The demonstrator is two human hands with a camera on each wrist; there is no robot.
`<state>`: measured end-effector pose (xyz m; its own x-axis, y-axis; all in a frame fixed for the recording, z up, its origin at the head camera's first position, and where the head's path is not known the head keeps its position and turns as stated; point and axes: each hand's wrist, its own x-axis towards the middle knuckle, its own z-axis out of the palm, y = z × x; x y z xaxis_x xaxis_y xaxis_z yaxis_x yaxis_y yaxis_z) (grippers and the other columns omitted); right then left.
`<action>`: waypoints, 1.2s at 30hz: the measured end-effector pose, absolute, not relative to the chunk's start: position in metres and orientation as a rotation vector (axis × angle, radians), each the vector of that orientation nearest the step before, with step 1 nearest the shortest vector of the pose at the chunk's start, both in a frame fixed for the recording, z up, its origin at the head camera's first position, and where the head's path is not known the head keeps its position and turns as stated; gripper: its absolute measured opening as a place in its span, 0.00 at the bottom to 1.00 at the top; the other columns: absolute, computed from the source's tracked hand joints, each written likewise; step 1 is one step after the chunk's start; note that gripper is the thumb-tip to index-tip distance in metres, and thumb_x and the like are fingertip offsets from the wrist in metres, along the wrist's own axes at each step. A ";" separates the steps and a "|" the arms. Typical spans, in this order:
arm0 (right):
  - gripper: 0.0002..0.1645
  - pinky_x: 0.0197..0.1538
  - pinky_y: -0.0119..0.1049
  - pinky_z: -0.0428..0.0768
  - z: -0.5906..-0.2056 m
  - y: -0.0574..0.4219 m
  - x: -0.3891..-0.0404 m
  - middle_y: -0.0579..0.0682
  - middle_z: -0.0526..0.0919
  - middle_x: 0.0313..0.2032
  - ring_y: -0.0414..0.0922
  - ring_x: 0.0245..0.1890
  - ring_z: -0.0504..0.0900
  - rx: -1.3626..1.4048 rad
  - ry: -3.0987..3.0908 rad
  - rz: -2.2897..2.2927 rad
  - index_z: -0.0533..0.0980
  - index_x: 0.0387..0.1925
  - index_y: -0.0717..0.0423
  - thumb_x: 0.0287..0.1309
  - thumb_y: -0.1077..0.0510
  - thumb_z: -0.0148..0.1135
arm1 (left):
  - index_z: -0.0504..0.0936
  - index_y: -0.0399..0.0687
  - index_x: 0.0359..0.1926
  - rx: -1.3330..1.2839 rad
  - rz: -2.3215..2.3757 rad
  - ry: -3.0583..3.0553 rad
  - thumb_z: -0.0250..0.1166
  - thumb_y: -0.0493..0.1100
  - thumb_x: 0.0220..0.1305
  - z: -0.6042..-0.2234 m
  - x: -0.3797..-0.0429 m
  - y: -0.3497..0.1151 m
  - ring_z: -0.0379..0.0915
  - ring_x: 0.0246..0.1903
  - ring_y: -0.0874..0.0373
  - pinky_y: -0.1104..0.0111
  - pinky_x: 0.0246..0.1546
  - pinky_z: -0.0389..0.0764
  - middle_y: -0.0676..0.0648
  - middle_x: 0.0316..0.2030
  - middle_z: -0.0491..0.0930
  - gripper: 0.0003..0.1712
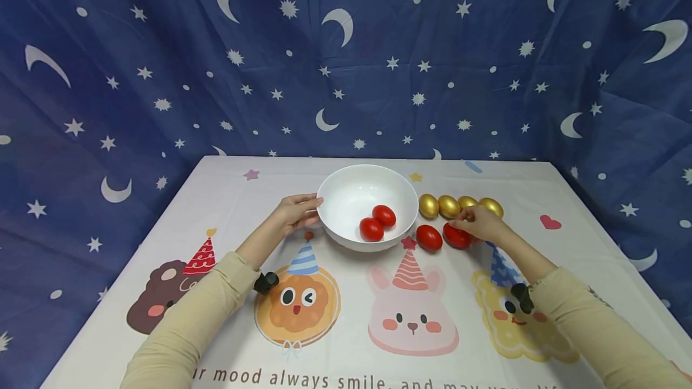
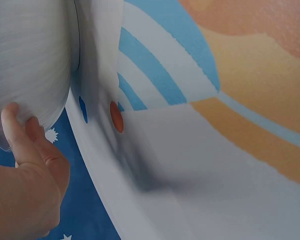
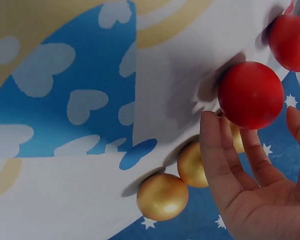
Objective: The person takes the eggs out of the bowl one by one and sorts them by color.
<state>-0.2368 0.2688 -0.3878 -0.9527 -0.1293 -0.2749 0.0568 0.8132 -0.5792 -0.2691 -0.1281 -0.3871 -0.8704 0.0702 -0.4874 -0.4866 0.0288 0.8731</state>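
A white bowl stands on the table with two red eggs in it. My left hand holds the bowl at its left side; in the left wrist view, fingertips lie against the outer wall. To the right of the bowl, two more red eggs sit on the cloth. My right hand is at the farther one, a red egg, with fingers and thumb spread about it. A gap shows between thumb and shell in the right wrist view. The other red egg lies nearer the bowl.
Several golden eggs form a row behind the red ones, close to my right hand. A white cloth with cartoon prints covers the table. Behind its far edge hangs a blue curtain with moons and stars.
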 end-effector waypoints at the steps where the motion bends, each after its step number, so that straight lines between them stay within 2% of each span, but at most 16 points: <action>1: 0.21 0.28 0.37 0.87 -0.387 0.269 -0.237 0.48 0.71 0.23 0.43 0.22 0.76 -0.054 2.694 -0.873 0.72 0.40 0.67 0.61 0.50 0.60 | 0.67 0.45 0.65 -0.423 1.893 1.917 0.63 0.44 0.63 -0.387 -0.269 -0.128 0.81 0.29 0.65 0.79 0.34 0.86 0.40 0.55 0.76 0.30; 7: 0.22 0.29 0.37 0.88 -0.384 0.269 -0.237 0.51 0.73 0.26 0.44 0.24 0.76 -0.050 2.702 -0.844 0.72 0.41 0.67 0.61 0.49 0.59 | 0.68 0.45 0.65 -0.421 1.895 1.917 0.63 0.43 0.63 -0.388 -0.268 -0.129 0.81 0.29 0.65 0.79 0.32 0.86 0.41 0.51 0.77 0.30; 13: 0.23 0.33 0.38 0.88 -0.380 0.269 -0.242 0.51 0.73 0.25 0.47 0.27 0.77 -0.015 2.700 -0.816 0.72 0.43 0.67 0.62 0.48 0.59 | 0.67 0.45 0.65 -0.426 1.900 1.914 0.63 0.43 0.64 -0.388 -0.270 -0.128 0.80 0.28 0.66 0.79 0.32 0.86 0.40 0.55 0.75 0.30; 24: 0.22 0.32 0.37 0.88 -0.364 0.263 -0.242 0.65 0.79 0.35 0.47 0.26 0.78 -0.091 2.733 -0.818 0.70 0.45 0.69 0.63 0.51 0.57 | 0.69 0.45 0.64 -0.431 1.907 1.911 0.63 0.43 0.63 -0.390 -0.269 -0.129 0.81 0.30 0.64 0.79 0.31 0.86 0.43 0.47 0.78 0.29; 31: 0.21 0.38 0.41 0.89 -0.355 0.254 -0.243 0.64 0.77 0.34 0.49 0.29 0.78 -0.092 2.732 -0.842 0.71 0.46 0.69 0.64 0.53 0.56 | 0.69 0.44 0.64 -0.423 1.916 1.912 0.63 0.42 0.63 -0.390 -0.269 -0.128 0.80 0.27 0.65 0.79 0.30 0.86 0.46 0.42 0.79 0.29; 36: 0.23 0.34 0.35 0.88 -0.346 0.245 -0.242 0.62 0.77 0.33 0.46 0.26 0.77 -0.095 2.736 -0.872 0.72 0.48 0.69 0.64 0.52 0.57 | 0.68 0.44 0.65 -0.423 1.916 1.910 0.63 0.42 0.63 -0.390 -0.270 -0.128 0.80 0.27 0.65 0.79 0.30 0.86 0.47 0.40 0.78 0.29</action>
